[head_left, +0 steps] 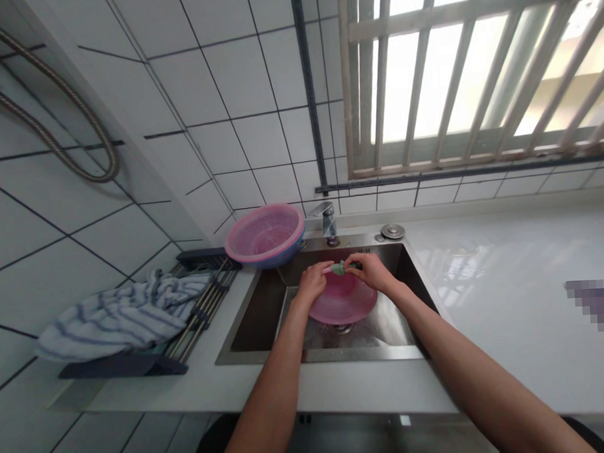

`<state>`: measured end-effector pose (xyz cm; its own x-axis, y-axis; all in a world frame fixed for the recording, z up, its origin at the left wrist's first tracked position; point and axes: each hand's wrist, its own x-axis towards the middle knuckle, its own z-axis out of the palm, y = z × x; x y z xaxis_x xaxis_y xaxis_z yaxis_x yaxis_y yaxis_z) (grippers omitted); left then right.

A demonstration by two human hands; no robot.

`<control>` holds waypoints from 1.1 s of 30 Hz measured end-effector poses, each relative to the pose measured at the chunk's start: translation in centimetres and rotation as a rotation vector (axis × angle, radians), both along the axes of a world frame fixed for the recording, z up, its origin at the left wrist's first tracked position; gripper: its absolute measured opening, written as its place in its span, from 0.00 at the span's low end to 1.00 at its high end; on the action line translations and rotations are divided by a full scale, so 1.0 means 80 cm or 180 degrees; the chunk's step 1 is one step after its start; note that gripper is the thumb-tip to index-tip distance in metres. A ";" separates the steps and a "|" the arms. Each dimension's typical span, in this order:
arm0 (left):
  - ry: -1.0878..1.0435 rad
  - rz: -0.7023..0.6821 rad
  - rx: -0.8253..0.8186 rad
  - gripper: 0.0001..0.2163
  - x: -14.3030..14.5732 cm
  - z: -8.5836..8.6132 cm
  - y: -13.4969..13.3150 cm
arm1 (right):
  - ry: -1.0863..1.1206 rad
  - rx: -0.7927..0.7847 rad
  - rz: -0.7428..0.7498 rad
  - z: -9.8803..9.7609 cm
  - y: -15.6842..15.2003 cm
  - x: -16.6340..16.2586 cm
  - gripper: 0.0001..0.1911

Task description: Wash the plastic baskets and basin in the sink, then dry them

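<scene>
Over the sink [241, 357], my two hands meet around a small pink-and-green item [338, 269], too small to identify. My left hand [313, 283] is closed on its pink end. At the green end, the fingers of my right hand [372, 271] pinch it. Below both hands a pink basin [343, 308] sits inside the sink, its far side partly hidden by the hands.
A chrome faucet [329, 222] stands behind the sink, with a metal drain cover [393, 231] to its right. Pink and blue basins [265, 235] are stacked at the back left. A striped cloth [120, 321] lies on a folding rack [206, 314] at left. A barred window [456, 79] is above the white counter [524, 270].
</scene>
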<state>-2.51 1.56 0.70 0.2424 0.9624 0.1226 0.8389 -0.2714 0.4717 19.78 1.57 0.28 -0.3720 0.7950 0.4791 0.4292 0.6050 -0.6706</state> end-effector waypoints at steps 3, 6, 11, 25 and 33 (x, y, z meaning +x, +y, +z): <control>0.0019 -0.0280 -0.0242 0.26 0.010 -0.006 0.001 | -0.0075 0.0117 0.0149 0.000 -0.004 -0.009 0.05; -0.0038 -0.0236 -0.0210 0.27 0.009 -0.007 0.004 | -0.0035 0.0131 0.0176 0.001 -0.005 -0.009 0.05; -0.0450 0.0108 0.0084 0.32 -0.008 -0.003 0.010 | 0.0264 0.0016 -0.0254 -0.002 0.008 0.014 0.05; -0.0123 0.0192 -0.0117 0.26 -0.009 -0.019 0.013 | -0.0091 0.0066 0.0145 -0.005 0.003 0.003 0.08; -0.0282 -0.0124 -0.0128 0.29 -0.011 -0.014 0.013 | -0.0006 -0.0083 0.0154 -0.002 0.004 0.008 0.08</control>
<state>-3.37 2.58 -0.41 0.2697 0.9570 0.1066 0.7827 -0.2824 0.5547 20.40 1.91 0.12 -0.4112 0.7883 0.4577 0.4011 0.6073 -0.6858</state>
